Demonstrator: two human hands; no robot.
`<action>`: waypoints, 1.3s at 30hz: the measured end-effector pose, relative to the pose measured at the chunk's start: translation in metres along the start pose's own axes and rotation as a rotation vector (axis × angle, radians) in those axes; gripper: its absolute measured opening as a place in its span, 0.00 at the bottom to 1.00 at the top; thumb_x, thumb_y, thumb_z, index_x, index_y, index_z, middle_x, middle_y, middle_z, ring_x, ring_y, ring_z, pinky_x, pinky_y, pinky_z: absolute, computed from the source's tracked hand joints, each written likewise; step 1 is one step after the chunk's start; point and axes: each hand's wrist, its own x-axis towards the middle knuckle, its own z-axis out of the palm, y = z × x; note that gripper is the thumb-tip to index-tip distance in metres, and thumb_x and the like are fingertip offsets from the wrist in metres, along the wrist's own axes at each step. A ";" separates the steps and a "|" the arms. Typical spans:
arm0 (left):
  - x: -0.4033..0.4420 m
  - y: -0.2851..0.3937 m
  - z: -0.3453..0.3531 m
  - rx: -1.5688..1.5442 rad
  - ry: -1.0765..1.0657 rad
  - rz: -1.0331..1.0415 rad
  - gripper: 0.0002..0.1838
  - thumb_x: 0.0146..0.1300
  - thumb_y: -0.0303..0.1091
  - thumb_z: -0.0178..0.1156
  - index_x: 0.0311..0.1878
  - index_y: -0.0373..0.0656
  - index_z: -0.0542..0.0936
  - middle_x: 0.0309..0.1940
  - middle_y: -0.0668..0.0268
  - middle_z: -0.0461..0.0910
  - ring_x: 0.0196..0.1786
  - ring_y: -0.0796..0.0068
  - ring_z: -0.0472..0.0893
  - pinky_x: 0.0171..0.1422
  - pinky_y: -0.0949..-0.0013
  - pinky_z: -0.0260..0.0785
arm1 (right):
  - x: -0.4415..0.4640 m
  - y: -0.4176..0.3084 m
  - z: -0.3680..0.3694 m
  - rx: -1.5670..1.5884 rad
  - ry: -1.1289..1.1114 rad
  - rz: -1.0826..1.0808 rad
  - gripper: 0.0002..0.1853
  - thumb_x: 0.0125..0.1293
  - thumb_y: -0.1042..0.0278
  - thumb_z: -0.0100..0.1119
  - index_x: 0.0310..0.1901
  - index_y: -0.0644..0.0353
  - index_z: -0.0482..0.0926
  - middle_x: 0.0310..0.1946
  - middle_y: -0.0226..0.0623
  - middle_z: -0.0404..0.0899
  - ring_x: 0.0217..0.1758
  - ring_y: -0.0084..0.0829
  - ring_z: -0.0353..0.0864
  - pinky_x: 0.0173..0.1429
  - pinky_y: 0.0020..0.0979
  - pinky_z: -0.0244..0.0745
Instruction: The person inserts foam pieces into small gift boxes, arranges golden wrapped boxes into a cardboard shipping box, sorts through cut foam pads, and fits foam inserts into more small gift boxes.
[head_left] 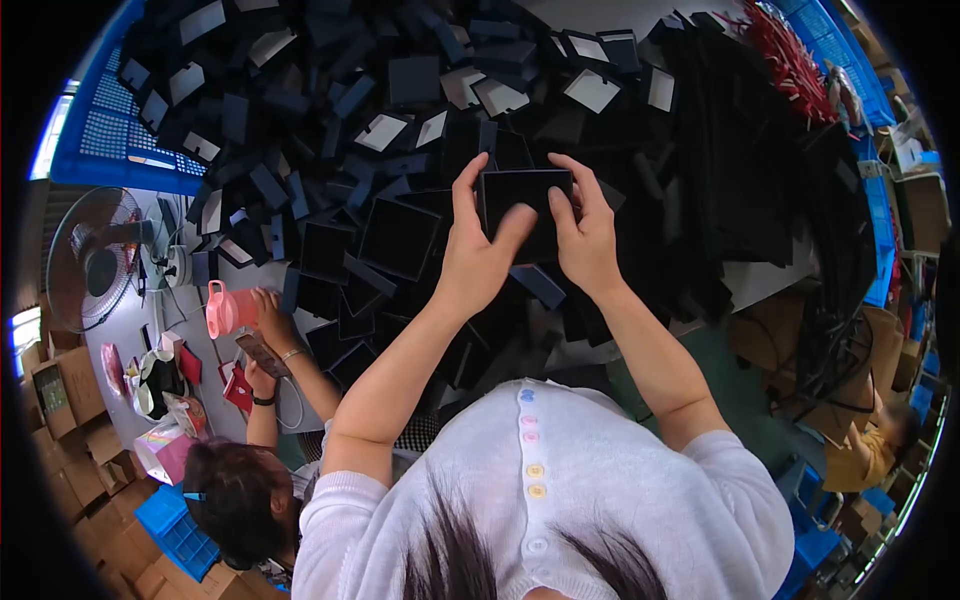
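Observation:
Between my two hands is a black box (530,188), held above the heap with its flat dark face toward me. My left hand (478,248) grips its left side, thumb across the face and index finger at the upper corner. On the right side my right hand (588,232) closes on it, thumb on the face and index finger curled over the top corner. Around and beneath lie many dark box parts; an open black tray (398,238) is left of my left hand. A narrow navy piece (538,285) lies just below the held box.
Dark boxes (413,78), some with white insides, pile across the table. Black sheets (740,150) stack at right, with red ribbons (790,60) beyond. At left are a blue crate (150,150), a fan (95,258), a pink cup (232,308) and a co-worker holding a phone (262,355).

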 end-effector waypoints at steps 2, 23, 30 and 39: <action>0.003 -0.005 -0.006 0.285 -0.031 0.172 0.37 0.64 0.32 0.61 0.72 0.49 0.53 0.49 0.55 0.76 0.48 0.65 0.82 0.39 0.69 0.81 | 0.003 0.005 0.002 0.047 0.060 -0.061 0.19 0.76 0.66 0.46 0.64 0.61 0.68 0.36 0.32 0.79 0.42 0.19 0.75 0.49 0.21 0.70; 0.220 -0.104 -0.246 1.364 0.425 -0.045 0.21 0.59 0.29 0.56 0.57 0.40 0.71 0.51 0.44 0.77 0.53 0.39 0.77 0.57 0.49 0.72 | 0.035 0.082 -0.095 -0.159 0.341 -0.027 0.17 0.69 0.69 0.58 0.57 0.59 0.70 0.31 0.32 0.78 0.30 0.19 0.74 0.35 0.23 0.68; 0.101 0.007 -0.143 0.736 0.236 0.275 0.39 0.55 0.13 0.43 0.74 0.41 0.57 0.71 0.50 0.61 0.71 0.54 0.65 0.74 0.62 0.58 | 0.043 0.006 -0.040 0.300 0.135 -0.063 0.12 0.69 0.71 0.59 0.52 0.62 0.77 0.41 0.28 0.78 0.43 0.16 0.74 0.48 0.20 0.70; 0.001 0.011 -0.018 -0.009 -0.049 0.046 0.26 0.77 0.36 0.40 0.75 0.51 0.53 0.65 0.55 0.64 0.56 0.64 0.77 0.46 0.64 0.81 | 0.044 -0.009 0.013 0.050 -0.067 -0.346 0.17 0.74 0.64 0.47 0.60 0.59 0.71 0.64 0.43 0.67 0.69 0.37 0.66 0.71 0.35 0.60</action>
